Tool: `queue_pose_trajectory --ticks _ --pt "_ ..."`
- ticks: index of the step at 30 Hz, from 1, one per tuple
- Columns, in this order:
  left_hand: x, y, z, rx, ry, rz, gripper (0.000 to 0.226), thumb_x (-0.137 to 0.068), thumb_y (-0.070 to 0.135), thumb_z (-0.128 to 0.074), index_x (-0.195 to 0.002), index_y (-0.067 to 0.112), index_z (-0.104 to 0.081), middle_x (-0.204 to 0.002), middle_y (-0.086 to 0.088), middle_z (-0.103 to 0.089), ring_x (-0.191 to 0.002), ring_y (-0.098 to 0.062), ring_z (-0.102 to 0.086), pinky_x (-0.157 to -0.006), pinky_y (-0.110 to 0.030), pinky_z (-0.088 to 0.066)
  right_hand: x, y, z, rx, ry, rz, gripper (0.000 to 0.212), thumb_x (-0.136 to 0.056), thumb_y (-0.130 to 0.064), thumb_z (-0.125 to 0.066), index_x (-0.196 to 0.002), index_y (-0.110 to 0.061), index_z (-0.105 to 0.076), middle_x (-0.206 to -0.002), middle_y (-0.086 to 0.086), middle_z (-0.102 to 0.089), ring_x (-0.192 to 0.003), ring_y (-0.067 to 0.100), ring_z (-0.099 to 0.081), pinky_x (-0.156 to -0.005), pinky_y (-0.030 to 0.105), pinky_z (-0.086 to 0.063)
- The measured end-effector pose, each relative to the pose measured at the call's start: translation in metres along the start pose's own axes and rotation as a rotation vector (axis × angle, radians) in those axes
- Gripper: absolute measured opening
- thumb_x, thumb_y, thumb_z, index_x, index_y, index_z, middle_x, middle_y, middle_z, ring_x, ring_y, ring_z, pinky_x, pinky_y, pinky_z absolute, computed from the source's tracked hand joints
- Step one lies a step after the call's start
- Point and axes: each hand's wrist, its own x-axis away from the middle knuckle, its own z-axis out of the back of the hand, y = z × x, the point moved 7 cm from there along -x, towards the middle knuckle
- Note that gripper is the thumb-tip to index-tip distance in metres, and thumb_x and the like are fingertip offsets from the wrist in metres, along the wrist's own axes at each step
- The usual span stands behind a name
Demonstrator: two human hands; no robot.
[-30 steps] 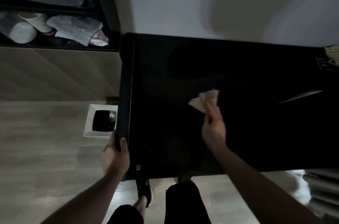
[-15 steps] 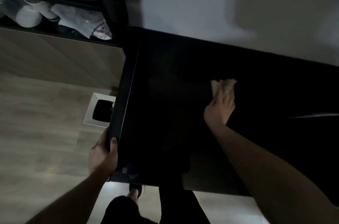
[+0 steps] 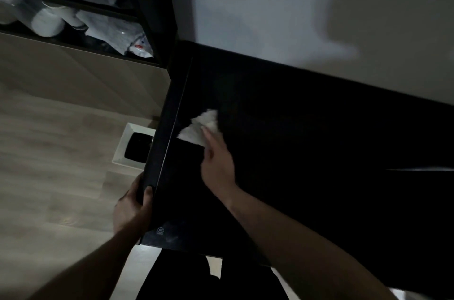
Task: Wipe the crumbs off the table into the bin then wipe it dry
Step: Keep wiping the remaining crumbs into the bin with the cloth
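tissue (image 3: 200, 125) under right hand (image 3: 217, 164) fingertips, table (image 3: 319, 152) edge

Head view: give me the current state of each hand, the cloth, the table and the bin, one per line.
left hand: grips the table's left edge, thumb on top.
right hand: fingers extended, pressing the cloth onto the table; blurred.
white cloth: crumpled, flat on the tabletop, close to the left edge.
black table: too dark to tell crumbs or wetness.
white bin: open-topped, on the floor beside the table's left edge.
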Motion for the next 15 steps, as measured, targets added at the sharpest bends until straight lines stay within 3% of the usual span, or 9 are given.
queue_pose_trajectory --ticks 4,9,11,15 --pt "-0.001 -0.002 0.000 0.007 -0.020 -0.010 0.066 -0.088 0.062 -0.031 -0.152 0.045 -0.039 -0.109 -0.011 -0.076 -0.097 -0.039 -0.071 -0.078 -0.047 -0.058 0.028 0.085 0.097 0.100 0.257 -0.138 0.051 -0.100 -0.001 -0.044 -0.148 -0.016 -0.053 -0.160 0.001 -0.044 -0.151 0.020 -0.035 -0.125 0.045 -0.029" --pt "-0.003 0.000 -0.001 -0.036 -0.077 -0.090 0.062 -0.092 0.059 -0.030 -0.150 0.037 -0.040 -0.112 -0.015 -0.075 -0.096 -0.043 -0.071 -0.076 -0.048 -0.056 0.113 0.193 0.218 0.406 0.443 -0.474 0.057 -0.097 0.001 -0.049 -0.152 -0.015 -0.047 -0.163 0.010 -0.038 -0.151 0.032 -0.033 -0.123 0.052 -0.029" --pt "-0.005 0.002 -0.002 -0.067 -0.109 -0.141 0.062 -0.095 0.058 -0.028 -0.149 0.030 -0.037 -0.110 -0.019 -0.074 -0.093 -0.046 -0.071 -0.073 -0.048 -0.053 0.150 0.217 0.233 0.454 0.439 -0.592 0.058 -0.101 -0.011 -0.046 -0.157 -0.021 -0.038 -0.167 0.010 -0.030 -0.154 0.035 -0.025 -0.125 0.052 -0.024" --pt "-0.007 -0.001 -0.005 -0.119 -0.125 -0.161 0.066 -0.095 0.064 -0.018 -0.145 0.025 -0.036 -0.104 -0.023 -0.073 -0.088 -0.047 -0.070 -0.074 -0.052 -0.055 0.184 0.217 0.192 0.521 0.409 -0.601 0.069 -0.094 -0.024 -0.038 -0.161 -0.022 -0.026 -0.170 0.014 -0.019 -0.155 0.039 -0.015 -0.126 0.055 -0.015"
